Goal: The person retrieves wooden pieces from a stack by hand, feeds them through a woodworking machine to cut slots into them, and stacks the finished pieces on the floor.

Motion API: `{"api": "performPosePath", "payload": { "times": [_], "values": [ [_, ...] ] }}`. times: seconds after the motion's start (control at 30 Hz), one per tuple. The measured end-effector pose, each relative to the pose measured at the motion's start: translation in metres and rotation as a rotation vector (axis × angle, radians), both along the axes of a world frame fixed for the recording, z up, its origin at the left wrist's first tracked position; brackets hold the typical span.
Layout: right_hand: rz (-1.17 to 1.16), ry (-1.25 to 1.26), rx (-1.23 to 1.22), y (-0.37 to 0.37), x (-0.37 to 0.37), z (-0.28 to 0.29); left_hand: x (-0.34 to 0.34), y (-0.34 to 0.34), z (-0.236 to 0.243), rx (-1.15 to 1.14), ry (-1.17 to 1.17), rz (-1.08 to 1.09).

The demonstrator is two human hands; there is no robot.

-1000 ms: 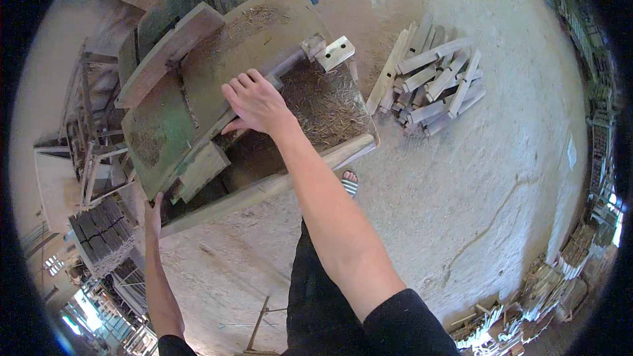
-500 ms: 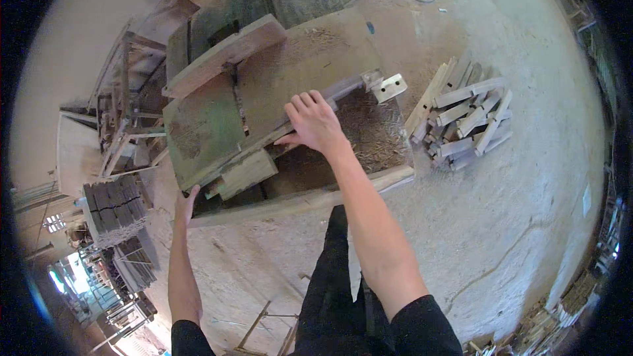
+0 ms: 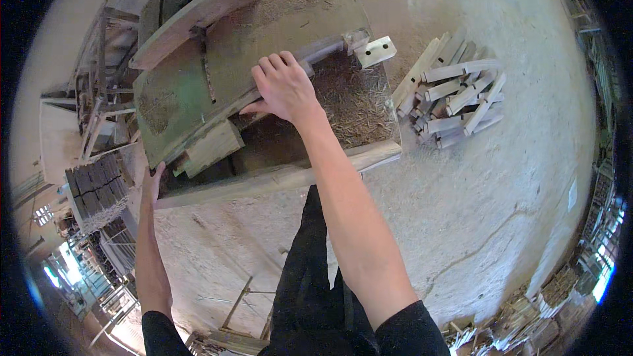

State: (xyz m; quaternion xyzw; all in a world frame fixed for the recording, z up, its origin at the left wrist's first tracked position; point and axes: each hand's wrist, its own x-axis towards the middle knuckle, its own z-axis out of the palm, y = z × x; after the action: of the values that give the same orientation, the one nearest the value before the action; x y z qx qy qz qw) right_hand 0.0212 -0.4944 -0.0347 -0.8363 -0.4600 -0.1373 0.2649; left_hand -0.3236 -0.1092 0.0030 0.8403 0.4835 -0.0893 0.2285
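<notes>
A worn wooden tabletop panel (image 3: 178, 99) with a narrow slot lies across a box-like bench, its near edge slanting up to the right. Over that edge my right hand (image 3: 287, 89) is closed, fingers on top and thumb below. My left hand (image 3: 151, 181) holds the panel's near left corner, thumb on top, other fingers mostly hidden. A wooden block (image 3: 216, 148) sits against the edge between my hands. At the edge's right end is a pale block with two dark holes (image 3: 377, 51). A thick fence board (image 3: 198, 23) stands on the panel.
Below the panel edge, the bench's opening holds wood shavings (image 3: 359, 109), bounded by a wooden rail (image 3: 283, 181) nearest me. A heap of cut wood pieces (image 3: 461, 89) lies on the floor at right. Wooden frames (image 3: 105, 86) and stacked dark slats (image 3: 99, 188) stand at left.
The whole scene has shifted left and slightly up in the picture. Both hands keep the same holds on the panel, which shows no clear movement against the bench.
</notes>
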Motion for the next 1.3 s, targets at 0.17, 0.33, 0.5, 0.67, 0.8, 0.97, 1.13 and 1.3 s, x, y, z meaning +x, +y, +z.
{"api": "performPosePath", "payload": {
  "times": [0.17,0.33,0.5,0.67,0.8,0.97,1.13,1.3],
  "values": [
    [0.004,0.019,0.021,0.0,-0.001,0.002,-0.003,0.006,0.006,-0.087,0.049,0.029],
    [0.013,0.03,0.038,0.0,-0.001,0.001,-0.004,-0.002,-0.002,0.076,0.07,0.031],
    [0.02,0.044,0.023,-0.002,-0.001,0.001,-0.001,-0.002,-0.002,0.009,0.03,0.029],
    [0.007,0.024,0.013,0.001,-0.002,0.002,-0.003,0.005,0.0,0.027,0.048,0.038],
    [0.001,-0.003,0.011,-0.002,0.0,0.001,0.002,-0.001,-0.003,-0.006,0.047,0.051],
    [0.027,0.069,-0.021,-0.003,-0.001,0.004,0.0,0.003,-0.003,-0.066,0.051,0.043],
    [0.033,0.043,0.01,-0.001,-0.001,0.004,-0.001,0.0,-0.003,-0.042,-0.032,-0.011],
    [0.032,0.071,0.017,0.002,0.001,0.007,0.006,-0.01,0.006,-0.066,-0.126,-0.027]
  ]
}}
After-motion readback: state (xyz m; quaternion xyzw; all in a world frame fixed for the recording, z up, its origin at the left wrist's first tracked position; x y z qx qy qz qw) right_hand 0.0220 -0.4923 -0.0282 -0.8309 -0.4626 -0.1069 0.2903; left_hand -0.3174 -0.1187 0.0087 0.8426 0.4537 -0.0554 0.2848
